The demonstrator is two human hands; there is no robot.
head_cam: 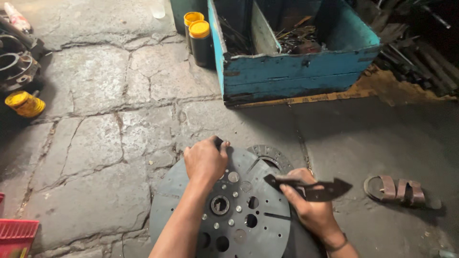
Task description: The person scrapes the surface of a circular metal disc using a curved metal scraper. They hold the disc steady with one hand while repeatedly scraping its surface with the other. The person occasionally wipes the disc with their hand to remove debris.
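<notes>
A round grey metal clutch disc (239, 210) with a central hub, rivets and several holes lies on the cracked concrete floor in front of me. My left hand (205, 160) rests on its far edge, fingers curled over a small dark object at the rim. My right hand (306, 203) holds a flat dark curved metal piece (318, 187) above the disc's right side. A ring-shaped lining (271, 155) with small holes peeks out from behind the disc.
A worn blue wooden toolbox (291, 71) full of metal tools stands ahead. Two black cans with yellow lids (200, 38) stand beside it. A brown sandal (399, 190) lies to the right. A yellow-lidded can (24, 104), machine parts (16, 67) and a red crate (16, 236) sit at left.
</notes>
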